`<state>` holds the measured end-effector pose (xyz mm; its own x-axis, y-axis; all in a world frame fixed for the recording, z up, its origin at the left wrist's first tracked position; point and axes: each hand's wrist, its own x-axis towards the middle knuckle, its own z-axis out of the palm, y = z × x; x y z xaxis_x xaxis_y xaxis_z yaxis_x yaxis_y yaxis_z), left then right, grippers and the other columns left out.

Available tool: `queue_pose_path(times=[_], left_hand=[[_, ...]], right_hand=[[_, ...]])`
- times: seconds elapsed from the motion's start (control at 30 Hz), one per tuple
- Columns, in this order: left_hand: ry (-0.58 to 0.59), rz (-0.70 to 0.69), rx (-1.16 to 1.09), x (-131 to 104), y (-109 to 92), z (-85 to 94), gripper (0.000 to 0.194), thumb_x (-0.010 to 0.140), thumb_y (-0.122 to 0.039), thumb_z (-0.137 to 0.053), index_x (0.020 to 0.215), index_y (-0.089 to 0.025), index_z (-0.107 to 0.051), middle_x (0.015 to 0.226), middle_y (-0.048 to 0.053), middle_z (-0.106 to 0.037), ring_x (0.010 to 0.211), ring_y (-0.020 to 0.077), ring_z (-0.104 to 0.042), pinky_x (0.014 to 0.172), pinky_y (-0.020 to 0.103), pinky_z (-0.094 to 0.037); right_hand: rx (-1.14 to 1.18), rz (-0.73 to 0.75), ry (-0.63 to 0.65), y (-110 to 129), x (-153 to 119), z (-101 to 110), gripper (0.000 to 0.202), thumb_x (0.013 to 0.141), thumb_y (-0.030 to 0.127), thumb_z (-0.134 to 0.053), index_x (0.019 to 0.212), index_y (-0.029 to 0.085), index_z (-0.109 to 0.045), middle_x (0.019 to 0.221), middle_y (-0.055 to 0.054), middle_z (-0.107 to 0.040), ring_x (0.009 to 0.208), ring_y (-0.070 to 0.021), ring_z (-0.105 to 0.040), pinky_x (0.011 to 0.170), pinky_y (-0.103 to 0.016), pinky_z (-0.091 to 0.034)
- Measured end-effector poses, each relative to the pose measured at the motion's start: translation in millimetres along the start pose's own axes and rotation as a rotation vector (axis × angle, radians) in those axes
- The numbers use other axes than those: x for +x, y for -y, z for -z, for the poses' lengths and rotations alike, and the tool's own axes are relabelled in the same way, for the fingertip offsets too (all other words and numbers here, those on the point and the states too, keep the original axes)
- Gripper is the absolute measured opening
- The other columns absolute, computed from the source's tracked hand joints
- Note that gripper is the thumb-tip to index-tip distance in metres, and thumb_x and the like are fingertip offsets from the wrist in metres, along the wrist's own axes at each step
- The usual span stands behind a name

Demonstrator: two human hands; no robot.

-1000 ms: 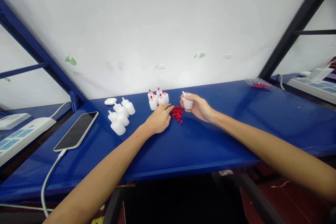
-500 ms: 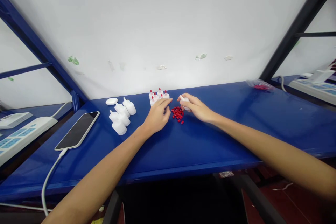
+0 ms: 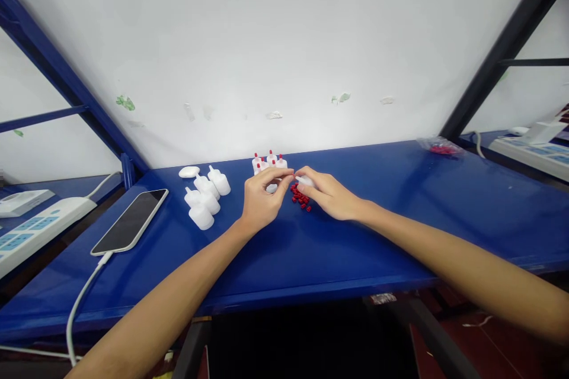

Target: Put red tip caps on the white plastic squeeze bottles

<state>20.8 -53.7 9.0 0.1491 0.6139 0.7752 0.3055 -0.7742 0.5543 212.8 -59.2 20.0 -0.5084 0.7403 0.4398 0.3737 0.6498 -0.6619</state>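
My left hand (image 3: 265, 194) is closed in a pinch, a bit of red cap (image 3: 293, 176) showing at its fingertips. Against it, my right hand (image 3: 329, 192) grips a small white squeeze bottle (image 3: 304, 180), tilted with its nozzle pointing left at the pinched fingers. Whether cap and nozzle touch is too small to tell. Below the hands lies a loose pile of red caps (image 3: 300, 198). Behind my left hand stand several white bottles with red tips (image 3: 281, 162), partly hidden by it. Several uncapped white bottles (image 3: 202, 216) are grouped further left.
A phone (image 3: 130, 222) on a white cable lies at the left of the blue table (image 3: 355, 254). Near the wall sits a white rounded case (image 3: 189, 172). A clear bag with red pieces (image 3: 441, 147) is at the back right. Power strips flank the table.
My right hand has brought the bottle left and turned its nozzle to my left hand. The left fingers have drawn together into a pinch, meeting the right fingers.
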Motion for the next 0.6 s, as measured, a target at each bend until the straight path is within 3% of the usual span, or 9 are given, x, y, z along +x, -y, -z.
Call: queue_pose_path(times=[0.1, 0.27, 0.33, 0.47, 0.6], left_hand=[[0.036, -0.032, 0.018, -1, -3, -0.5, 0.014, 0.089, -0.027, -0.065, 0.093, -0.018, -0.074, 0.09, 0.005, -0.076, 0.079, 0.0151, -0.07, 0.074, 0.028, -0.059], [0.056, -0.148, 0.1, -3, -4, 0.3, 0.011, 0.09, -0.02, -0.062, 0.097, -0.017, -0.071, 0.095, 0.004, -0.076, 0.078, 0.0132, -0.071, 0.075, 0.026, -0.058], [0.096, -0.212, 0.126, -4, -4, 0.8, 0.015, 0.092, -0.017, -0.057, 0.101, -0.017, -0.069, 0.102, 0.006, -0.075, 0.088, 0.0147, -0.071, 0.083, 0.028, -0.058], [0.259, -0.333, 0.105, -6, -4, 1.5, 0.032, 0.095, -0.014, -0.045, 0.121, -0.018, -0.062, 0.125, 0.01, -0.068, 0.12, 0.0199, -0.062, 0.104, 0.039, -0.051], [0.393, -0.364, 0.16, -7, -8, 1.2, 0.044, 0.095, -0.017, -0.041, 0.137, -0.022, -0.052, 0.141, 0.009, -0.057, 0.137, 0.023, -0.047, 0.114, 0.049, -0.041]], right_hand=[[0.025, 0.002, 0.002, 4, 0, -1, 0.021, 0.097, 0.036, -0.048, 0.109, 0.022, -0.058, 0.093, -0.005, -0.068, 0.081, -0.021, -0.06, 0.074, -0.031, -0.041], [0.163, -0.17, -0.012, -1, 1, -5, 0.023, 0.09, 0.038, -0.058, 0.105, 0.021, -0.06, 0.084, -0.002, -0.065, 0.072, -0.0173, -0.055, 0.067, -0.028, -0.04], [0.311, -0.193, -0.009, -3, 1, -7, 0.021, 0.089, 0.039, -0.058, 0.098, 0.02, -0.061, 0.082, -0.001, -0.061, 0.072, -0.0159, -0.053, 0.066, -0.027, -0.039], [0.698, -0.262, 0.017, 0, 1, -8, 0.019, 0.08, 0.036, -0.063, 0.088, 0.021, -0.056, 0.064, 0.004, -0.047, 0.054, -0.0113, -0.037, 0.052, -0.025, -0.03], [0.835, -0.364, -0.004, 7, 1, -6, 0.03, 0.079, 0.049, -0.056, 0.074, 0.02, -0.052, 0.057, 0.002, -0.048, 0.044, -0.0101, -0.032, 0.043, -0.026, -0.023]])
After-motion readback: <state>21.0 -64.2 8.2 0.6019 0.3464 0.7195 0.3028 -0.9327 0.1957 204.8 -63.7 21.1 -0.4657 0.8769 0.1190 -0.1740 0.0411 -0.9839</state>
